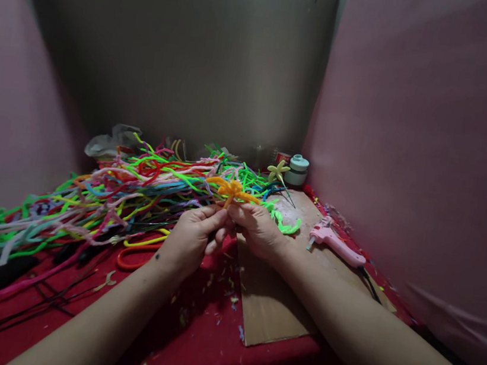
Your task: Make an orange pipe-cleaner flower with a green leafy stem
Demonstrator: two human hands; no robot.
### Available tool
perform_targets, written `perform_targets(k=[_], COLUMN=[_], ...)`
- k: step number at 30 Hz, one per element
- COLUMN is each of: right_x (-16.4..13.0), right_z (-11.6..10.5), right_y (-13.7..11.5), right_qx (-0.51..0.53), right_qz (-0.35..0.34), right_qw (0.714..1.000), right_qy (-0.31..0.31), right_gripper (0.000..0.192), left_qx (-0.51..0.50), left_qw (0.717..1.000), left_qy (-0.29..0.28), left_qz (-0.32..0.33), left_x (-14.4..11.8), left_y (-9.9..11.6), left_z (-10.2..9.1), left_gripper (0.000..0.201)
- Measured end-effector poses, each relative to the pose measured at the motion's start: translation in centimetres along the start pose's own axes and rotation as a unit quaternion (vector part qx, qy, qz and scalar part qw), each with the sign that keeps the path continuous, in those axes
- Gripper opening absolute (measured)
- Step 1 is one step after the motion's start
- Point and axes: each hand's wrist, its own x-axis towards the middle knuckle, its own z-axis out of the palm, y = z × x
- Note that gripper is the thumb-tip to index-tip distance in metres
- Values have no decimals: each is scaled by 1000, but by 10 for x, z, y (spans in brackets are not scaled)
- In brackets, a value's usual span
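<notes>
Both hands meet at the middle of the view and pinch the base of an orange pipe-cleaner flower [232, 190] with spread petals. My left hand [191, 238] grips it from the left, fingers curled around its stem. My right hand [255, 227] holds it from the right, fingertips touching the left hand's. The stem below the petals is hidden by the fingers. Just behind the flower lies a big heap of coloured pipe cleaners [102, 194].
A brown cardboard sheet [274, 306] lies on the red cloth [186, 342] under my right forearm. A pink glue gun [336, 244] rests on it at the right. A pale yellow flower [278, 171] and a round pale green container [298, 170] stand at the back. Pink walls close both sides.
</notes>
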Motion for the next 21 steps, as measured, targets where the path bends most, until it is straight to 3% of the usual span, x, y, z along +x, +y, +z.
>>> perform_targets(k=[5,11,15,21], right_x=[5,2,-1,-3], right_z=[-10,-5,-1,3], right_y=[8,10,8,7], right_qx=[28,91,79,38], right_qz=[15,9,-9,-18], right_qw=[999,996,997,998], right_qy=[-1,-13,7,51], right_gripper=[28,31,24,24], left_qx=[-90,-152,-102,99], left_qw=[992,978,982,991], left_qy=[-72,-128,-145,-93], left_qz=[-46,-71,-58,18], left_x=[3,2,3,7], left_y=[-4,-8,-6,-4], left_z=[-3,-8,-10,-8], left_gripper=[23,24,26,33])
